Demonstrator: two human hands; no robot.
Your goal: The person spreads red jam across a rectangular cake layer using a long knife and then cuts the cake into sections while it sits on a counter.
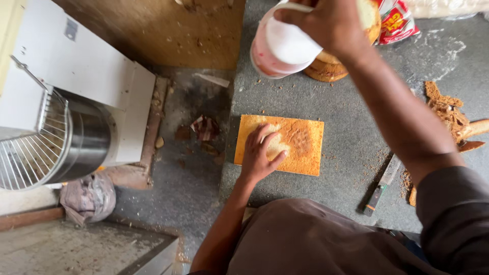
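The right hand (331, 23) was clamped round a white plastic tub (282, 48), fingers over its rim, and the tub was tipped well over, its pink-stained mouth turned down toward the slab — held high, I judged, so whatever was in it could fall onto the cake. Below it, the left hand (260, 153) lay flat and spread on a square sheet of sponge cake (298, 147), gripping nothing, palm pressing as if to keep the sheet from sliding. That sheet sat on the grey stone counter (346, 117), near its left edge. The right forearm came slanting up across the view; the left reached straight forward from the body. Round cake layers (326, 69) were stacked just behind the tub, a knife (382, 186) lay to the right, brown trimmings (448, 114) beyond it. A mixer (61, 127) stood on the floor, left.
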